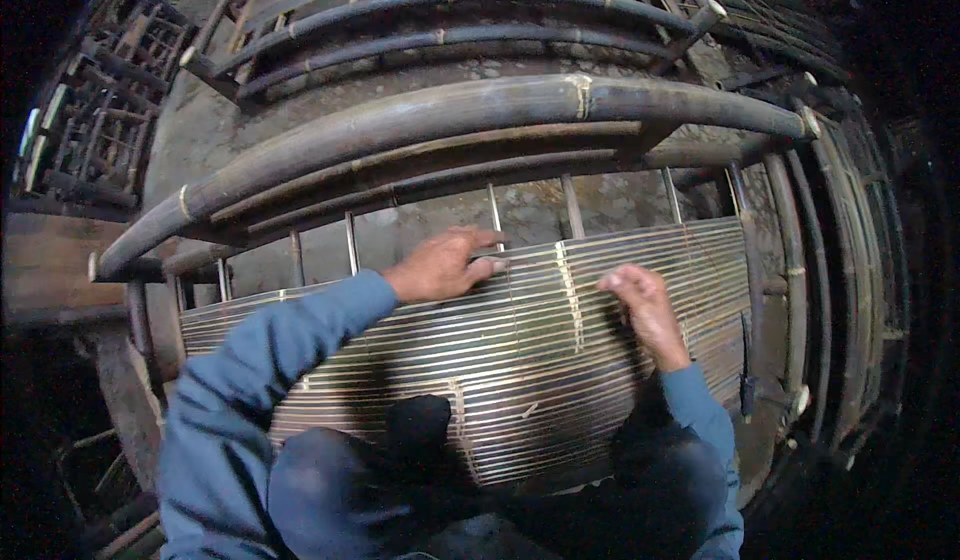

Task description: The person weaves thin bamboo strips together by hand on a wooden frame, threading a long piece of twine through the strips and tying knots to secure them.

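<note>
Before me lies a bamboo bench seat (420, 345), made of many narrow parallel slats fixed across its frame. My left hand (445, 265) is at the seat's far edge, beside a thin crossbar (496, 210). Its thumb and forefinger are stretched out and apart, the forefinger just past the outermost slat and the thumb near it. Over the right part of the slats my right hand (645, 310) is raised, fingers curled in and tips together. Anything thin between those fingertips is too small to make out. A pale line of bamboo joints (568, 290) runs across the slats between my hands.
A thick curved bamboo rail (460, 110) spans the bench beyond the seat. Another bamboo bench frame (450, 35) stands farther off. Bamboo frames are piled at the left (110, 130), and long poles (840, 230) stand along the right. A small bamboo chip (529, 411) lies on the slats.
</note>
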`<act>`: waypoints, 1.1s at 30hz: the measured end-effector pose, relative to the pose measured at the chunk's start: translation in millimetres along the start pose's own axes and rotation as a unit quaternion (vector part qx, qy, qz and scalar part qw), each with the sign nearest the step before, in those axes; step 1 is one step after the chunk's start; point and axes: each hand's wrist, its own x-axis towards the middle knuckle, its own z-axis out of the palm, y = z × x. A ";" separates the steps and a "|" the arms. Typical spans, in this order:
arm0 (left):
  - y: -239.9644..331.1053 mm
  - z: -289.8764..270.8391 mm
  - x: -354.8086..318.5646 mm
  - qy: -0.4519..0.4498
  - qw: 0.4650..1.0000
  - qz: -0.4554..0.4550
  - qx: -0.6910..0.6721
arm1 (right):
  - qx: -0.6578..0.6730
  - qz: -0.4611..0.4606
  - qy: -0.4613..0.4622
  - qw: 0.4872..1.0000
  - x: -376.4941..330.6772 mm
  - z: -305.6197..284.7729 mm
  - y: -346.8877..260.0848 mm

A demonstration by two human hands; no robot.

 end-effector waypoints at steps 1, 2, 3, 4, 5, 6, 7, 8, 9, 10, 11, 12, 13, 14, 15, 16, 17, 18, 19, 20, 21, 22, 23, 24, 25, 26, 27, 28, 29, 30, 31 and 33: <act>-13.8 28.9 2.0 0.053 0.997 0.049 -0.023 | -0.025 0.146 0.023 0.989 -14.2 -7.5 -32.8; -22.5 53.0 9.4 0.106 0.988 0.103 -0.049 | 0.029 0.128 0.033 0.991 -24.7 -14.9 -40.6; -36.3 69.9 11.2 0.152 0.986 0.067 -0.020 | 0.111 0.080 0.048 0.989 -30.2 -6.2 -45.5; -40.7 89.3 22.4 0.198 0.979 0.041 -0.007 | 0.175 0.032 0.074 0.981 -40.0 -4.9 -58.9; -39.1 97.1 28.3 0.240 0.971 0.012 0.011 | 0.209 0.032 0.088 0.974 -47.6 -2.8 -67.1; -44.4 99.8 28.2 0.193 0.977 -0.090 -0.023 | 0.245 0.030 0.099 0.964 -52.4 0.2 -72.8; -45.8 95.4 33.1 0.141 0.971 -0.183 -0.056 | 0.278 0.021 0.115 0.953 -59.1 -1.0 -80.2; -47.3 91.0 32.9 0.086 0.953 -0.279 -0.077 | 0.312 0.011 0.118 0.943 -64.7 2.6 -79.1; -45.7 90.4 29.9 0.074 0.957 -0.272 -0.069 | 0.347 0.001 0.120 0.930 -68.5 9.9 -75.2; -46.4 88.9 21.7 0.062 0.960 -0.269 -0.058 | 0.385 -0.009 0.119 0.915 -71.1 21.3 -70.0; -45.7 88.4 17.1 0.050 0.961 -0.266 -0.046 | 0.400 -0.017 0.152 0.904 -73.6 31.6 -67.5; -43.4 89.0 17.4 0.075 0.967 -0.242 -0.022 | 0.404 -0.030 0.145 0.903 -78.4 33.7 -63.5; -44.2 85.8 16.0 0.104 0.970 -0.220 0.010 | 0.415 -0.045 0.131 0.899 -80.1 39.9 -57.6; -45.6 84.4 14.2 0.133 0.970 -0.199 0.041 | 0.425 -0.060 0.117 0.895 -82.1 46.3 -53.3; -52.7 91.5 11.6 0.143 0.969 -0.192 0.065 | 0.377 -0.025 0.172 0.910 -88.8 53.4 -52.0; -50.6 93.2 14.2 0.182 0.975 -0.108 0.065 | 0.349 -0.020 0.176 0.920 -99.0 52.1 -49.0; -51.5 92.6 13.5 0.221 0.972 -0.028 0.068 | 0.325 -0.013 0.175 0.929 -107.3 51.4 -42.2; -51.5 92.6 13.6 0.259 0.962 0.052 0.071 | 0.300 -0.006 0.174 0.938 -115.7 49.5 -37.3; -34.6 91.9 17.7 0.222 0.968 0.113 0.023 | 0.285 0.007 0.191 0.939 -126.4 44.9 -31.1; -24.9 94.9 18.7 0.178 0.971 0.157 -0.001 | 0.270 0.016 0.183 0.945 -132.6 47.1 -27.2; -20.4 108.6 17.3 0.098 0.984 0.148 -0.017 | 0.254 0.024 0.175 0.951 -139.4 46.9 -26.6; -12.8 117.7 18.3 0.021 0.988 0.147 -0.042 | 0.228 0.028 0.173 0.958 -145.6 43.7 -30.2; -12.2 121.0 15.7 0.033 0.985 0.155 -0.065 | 0.215 0.038 0.164 0.962 -148.8 47.5 -31.4; -12.4 123.7 13.0 0.046 0.982 0.162 -0.088 | 0.217 0.041 0.167 0.961 -151.8 47.3 -27.2; -11.9 123.5 12.3 0.063 0.978 0.168 -0.110 | 0.219 0.044 0.168 0.960 -152.7 45.3 -23.9; -14.7 122.1 12.1 0.124 0.977 0.127 -0.116 | 0.221 0.046 0.169 0.959 -150.7 43.1 -21.0; -17.2 118.0 15.9 0.187 0.970 0.092 -0.124 | 0.219 0.022 0.149 0.964 -143.1 35.6 -24.6; -21.4 112.5 19.4 0.248 0.958 0.055 -0.130 | 0.175 0.023 0.135 0.975 -132.3 30.0 -27.4; -29.5 103.1 23.5 0.285 0.956 -0.009 -0.075 | 0.132 0.023 0.121 0.984 -117.2 22.5 -31.1; -36.5 92.2 27.3 0.257 0.964 -0.061 -0.028 | 0.089 0.024 0.104 0.990 -98.6 18.8 -38.5; -49.3 87.2 29.4 0.220 0.971 -0.076 -0.047 | 0.075 0.061 0.055 0.994 -73.9 20.7 -43.4; -63.3 91.4 37.9 0.187 0.970 -0.120 -0.099 | -0.037 0.053 -0.016 0.998 -19.2 28.8 -39.7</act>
